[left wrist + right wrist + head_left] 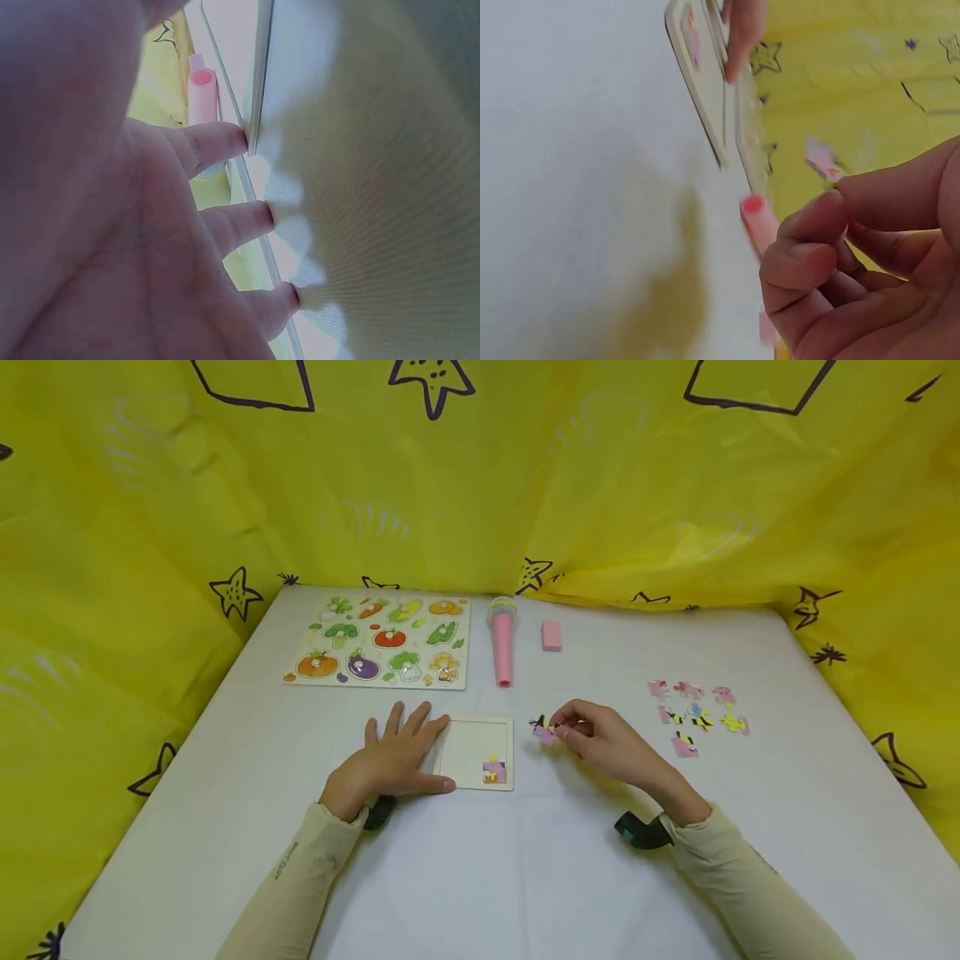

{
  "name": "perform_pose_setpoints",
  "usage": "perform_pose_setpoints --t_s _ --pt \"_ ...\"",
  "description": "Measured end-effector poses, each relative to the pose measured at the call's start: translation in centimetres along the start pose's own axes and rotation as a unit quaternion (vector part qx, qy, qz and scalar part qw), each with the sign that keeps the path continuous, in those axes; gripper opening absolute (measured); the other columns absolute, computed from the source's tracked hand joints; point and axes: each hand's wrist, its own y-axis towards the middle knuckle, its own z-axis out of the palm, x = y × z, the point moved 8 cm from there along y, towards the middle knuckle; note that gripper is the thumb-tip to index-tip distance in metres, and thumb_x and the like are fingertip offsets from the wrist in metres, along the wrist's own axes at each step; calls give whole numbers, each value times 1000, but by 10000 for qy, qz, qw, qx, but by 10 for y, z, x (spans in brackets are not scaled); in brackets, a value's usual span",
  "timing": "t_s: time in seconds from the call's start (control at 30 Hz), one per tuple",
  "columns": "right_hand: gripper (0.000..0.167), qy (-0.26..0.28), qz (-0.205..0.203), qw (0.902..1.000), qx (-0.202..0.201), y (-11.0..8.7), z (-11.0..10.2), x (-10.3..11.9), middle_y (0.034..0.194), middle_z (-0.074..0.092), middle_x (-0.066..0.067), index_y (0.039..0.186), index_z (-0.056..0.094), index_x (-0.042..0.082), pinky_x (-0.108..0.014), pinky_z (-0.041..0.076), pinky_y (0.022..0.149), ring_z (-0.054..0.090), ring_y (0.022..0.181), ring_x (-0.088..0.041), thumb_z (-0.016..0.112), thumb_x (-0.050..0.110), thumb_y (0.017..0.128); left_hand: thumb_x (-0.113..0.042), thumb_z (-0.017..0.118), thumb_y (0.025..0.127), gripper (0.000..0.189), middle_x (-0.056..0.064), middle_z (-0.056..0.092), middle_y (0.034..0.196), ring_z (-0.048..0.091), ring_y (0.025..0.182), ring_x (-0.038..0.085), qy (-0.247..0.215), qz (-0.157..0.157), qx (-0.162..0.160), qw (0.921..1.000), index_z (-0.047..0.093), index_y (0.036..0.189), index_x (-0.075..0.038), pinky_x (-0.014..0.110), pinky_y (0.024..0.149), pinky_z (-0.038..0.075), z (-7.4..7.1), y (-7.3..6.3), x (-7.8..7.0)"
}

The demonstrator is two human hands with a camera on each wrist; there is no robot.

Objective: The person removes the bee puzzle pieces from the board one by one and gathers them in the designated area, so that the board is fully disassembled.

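A small square wooden puzzle tray [457,721] lies on the table with one pink puzzle piece [494,772] in its lower right corner. My left hand [397,756] is spread flat at the tray's left side, thumb on the near edge and index finger at the far left corner. To the right of the tray, my right hand [600,739] pinches a pink and black puzzle piece [542,730] between thumb and index finger, above the table. In the right wrist view that pinched piece [821,156] pokes out past the fingertips, partly hidden by them.
Several loose puzzle pieces [684,745] lie in rows at the right. Behind the tray stand a vegetable peg puzzle board [378,652], a pink toy microphone [503,647] and a pink block [551,636]. A yellow curtain [480,485] surrounds the table's far side.
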Motion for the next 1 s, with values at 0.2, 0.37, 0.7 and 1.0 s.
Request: perform_pose_setpoints --t_s 0.2,0.37,0.7,1.0 --pt "14 780 537 9953 -201 -25 -45 -28 90 57 -18 118 48 -4 -31 50 61 59 69 -27 48 10 115 -55 80 93 102 21 9 177 -4 158 57 32 9 35 10000 29 170 -12 83 115 0 -1 1 -3" --pt "18 916 813 9892 -799 -51 -86 -54 89 61 -19 124 43 -7 -32 53 56 63 66 -24 42 11 117 -55 80 93 102 21 8 177 -4 158 56 57 -11 26 10000 28 170 -12 83 115 -1 -3 2 -3" --pt "21 709 1480 9687 -1865 -99 -146 -108 89 64 -8 134 55 11 -26 53 61 60 70 -19 50 17 115 -55 80 93 102 23 9 177 -4 158 58 65 38 -5 10000 29 169 -10 84 114 0 -9 -2 0" --pt "40 210 1919 9644 -1810 -123 -180 -139 93 67 7 146 45 -11 -21 57 72 62 79 -13 49 14 115 -56 80 93 103 22 8 177 -6 158 58 -2 7 86 10000 28 170 -11 84 114 -1 -3 2 -4"
